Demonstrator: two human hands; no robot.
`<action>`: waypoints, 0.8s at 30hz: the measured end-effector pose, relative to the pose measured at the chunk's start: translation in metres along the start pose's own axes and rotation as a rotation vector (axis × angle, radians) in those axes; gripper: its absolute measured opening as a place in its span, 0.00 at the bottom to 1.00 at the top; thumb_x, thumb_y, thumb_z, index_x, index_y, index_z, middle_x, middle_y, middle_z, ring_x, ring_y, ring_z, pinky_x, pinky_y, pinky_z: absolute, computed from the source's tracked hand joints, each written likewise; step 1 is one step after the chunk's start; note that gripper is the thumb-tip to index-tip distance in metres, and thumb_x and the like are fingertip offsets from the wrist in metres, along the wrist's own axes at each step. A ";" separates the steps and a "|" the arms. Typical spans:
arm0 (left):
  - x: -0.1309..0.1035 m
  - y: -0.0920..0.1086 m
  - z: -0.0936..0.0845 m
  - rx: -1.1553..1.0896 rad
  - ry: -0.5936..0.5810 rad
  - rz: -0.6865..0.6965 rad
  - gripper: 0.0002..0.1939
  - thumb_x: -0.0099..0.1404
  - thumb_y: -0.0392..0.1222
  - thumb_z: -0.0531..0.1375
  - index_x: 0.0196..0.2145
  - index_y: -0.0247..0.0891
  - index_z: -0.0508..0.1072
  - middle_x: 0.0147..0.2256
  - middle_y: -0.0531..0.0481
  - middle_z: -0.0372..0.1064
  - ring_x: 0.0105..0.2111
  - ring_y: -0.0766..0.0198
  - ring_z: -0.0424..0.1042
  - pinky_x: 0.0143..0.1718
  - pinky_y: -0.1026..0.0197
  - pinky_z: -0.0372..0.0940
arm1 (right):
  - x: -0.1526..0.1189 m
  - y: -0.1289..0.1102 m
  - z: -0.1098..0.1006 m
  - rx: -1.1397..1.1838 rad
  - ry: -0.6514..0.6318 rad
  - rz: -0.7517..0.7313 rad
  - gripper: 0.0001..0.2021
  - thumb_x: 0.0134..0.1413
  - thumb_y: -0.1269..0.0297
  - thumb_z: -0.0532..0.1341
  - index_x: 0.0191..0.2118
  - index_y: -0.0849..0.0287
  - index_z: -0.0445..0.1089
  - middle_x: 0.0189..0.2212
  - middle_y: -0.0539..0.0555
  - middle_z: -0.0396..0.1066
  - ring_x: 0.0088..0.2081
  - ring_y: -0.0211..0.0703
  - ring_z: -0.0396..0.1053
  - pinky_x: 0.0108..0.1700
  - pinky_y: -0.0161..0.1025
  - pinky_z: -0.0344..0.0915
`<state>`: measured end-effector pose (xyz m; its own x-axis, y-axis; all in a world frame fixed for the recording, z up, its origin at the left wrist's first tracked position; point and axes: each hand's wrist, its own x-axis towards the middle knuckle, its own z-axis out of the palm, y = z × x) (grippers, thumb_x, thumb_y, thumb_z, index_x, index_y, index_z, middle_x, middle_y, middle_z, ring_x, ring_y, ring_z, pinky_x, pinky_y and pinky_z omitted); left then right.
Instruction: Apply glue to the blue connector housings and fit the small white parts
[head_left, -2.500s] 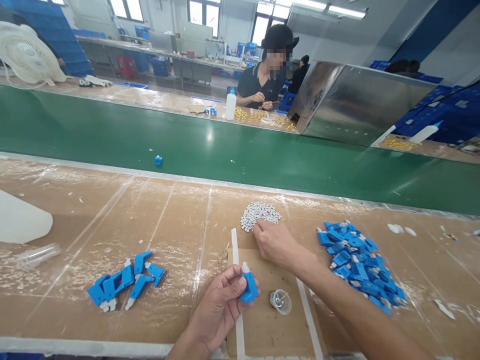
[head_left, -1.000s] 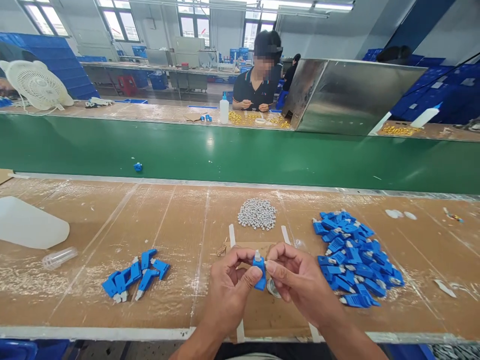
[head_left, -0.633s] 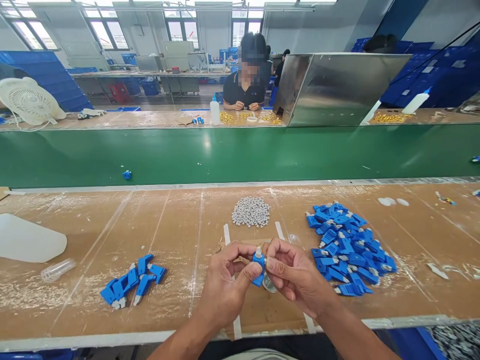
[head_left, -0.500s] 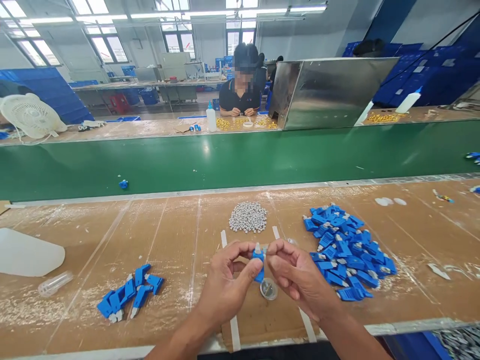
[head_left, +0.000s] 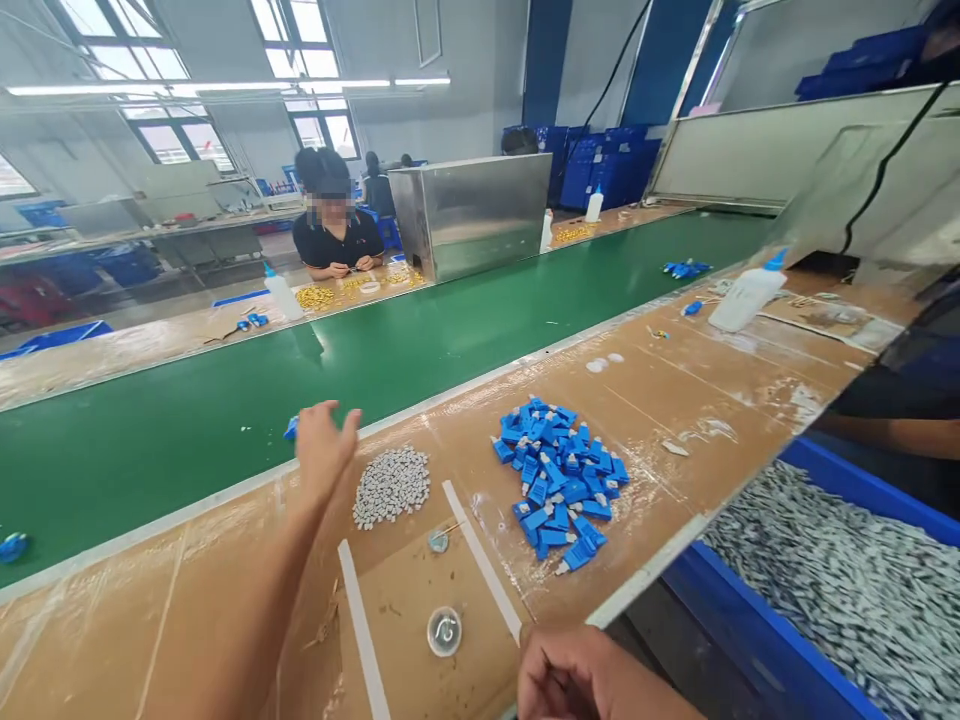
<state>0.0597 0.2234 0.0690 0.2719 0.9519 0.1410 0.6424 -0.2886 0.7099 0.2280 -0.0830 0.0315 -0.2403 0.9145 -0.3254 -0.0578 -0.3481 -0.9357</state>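
My left hand (head_left: 324,445) is stretched out over the near edge of the green conveyor belt (head_left: 450,318), fingers apart and holding nothing. Just left of its fingers, a blue plastic piece (head_left: 292,428) lies on the belt, partly covered by the hand. Low in the view, my right hand (head_left: 566,665) is curled at the table's front edge; what its fingers hold, if anything, is hidden. Between the hands are a pile of small grey pieces (head_left: 392,487), a small round clear dish (head_left: 444,632) and a thin stick (head_left: 448,529). A heap of blue plastic pieces (head_left: 559,470) lies further right.
A white bottle with a blue cap (head_left: 746,298) stands on the table (head_left: 667,375) at right. Below the table edge sits a blue bin (head_left: 750,600) full of small grey parts. A co-worker (head_left: 337,235) sits across the belt; another person's arm (head_left: 892,435) shows at far right.
My hands have parted from the blue piece they held together. My left hand has reached forward to the belt; my right has drawn back to the table edge. The view has turned right.
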 end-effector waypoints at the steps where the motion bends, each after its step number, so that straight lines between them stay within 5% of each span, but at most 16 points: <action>1: -0.015 0.006 0.016 -0.008 -0.070 0.048 0.19 0.64 0.46 0.57 0.49 0.31 0.73 0.50 0.33 0.72 0.49 0.48 0.71 0.48 0.50 0.66 | -0.001 0.002 -0.005 0.000 0.008 -0.007 0.18 0.48 0.49 0.70 0.32 0.61 0.70 0.24 0.45 0.59 0.27 0.34 0.53 0.29 0.34 0.49; 4: -0.066 0.024 0.066 -0.064 -0.377 0.201 0.20 0.55 0.52 0.68 0.44 0.42 0.78 0.42 0.47 0.77 0.41 0.56 0.75 0.43 0.58 0.68 | -0.003 0.008 -0.015 -0.014 0.029 -0.035 0.18 0.49 0.49 0.70 0.34 0.60 0.70 0.24 0.44 0.58 0.27 0.34 0.51 0.29 0.34 0.48; 8: -0.099 0.041 0.104 -0.085 -0.648 0.368 0.24 0.58 0.53 0.67 0.49 0.40 0.76 0.41 0.45 0.76 0.38 0.55 0.73 0.39 0.57 0.65 | -0.005 0.011 -0.018 -0.086 0.034 -0.071 0.19 0.52 0.47 0.68 0.35 0.60 0.71 0.25 0.45 0.58 0.28 0.35 0.52 0.30 0.36 0.48; 18: -0.097 0.035 0.133 -0.211 -0.641 0.278 0.12 0.58 0.47 0.64 0.39 0.39 0.77 0.28 0.52 0.72 0.29 0.61 0.68 0.32 0.61 0.61 | -0.009 0.019 -0.017 -0.051 0.078 -0.101 0.21 0.55 0.44 0.65 0.33 0.60 0.69 0.26 0.46 0.59 0.27 0.35 0.52 0.30 0.36 0.49; 24: -0.089 0.025 0.122 -0.301 -0.483 0.163 0.16 0.67 0.50 0.54 0.32 0.35 0.73 0.26 0.52 0.69 0.26 0.63 0.66 0.29 0.61 0.58 | -0.007 0.019 -0.020 -0.004 0.105 -0.144 0.20 0.56 0.46 0.66 0.31 0.60 0.67 0.24 0.45 0.57 0.27 0.35 0.50 0.29 0.35 0.47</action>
<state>0.1395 0.1187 -0.0099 0.6908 0.7229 -0.0156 0.3527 -0.3181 0.8800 0.2477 -0.0915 0.0132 -0.1272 0.9715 -0.2001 -0.0802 -0.2112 -0.9742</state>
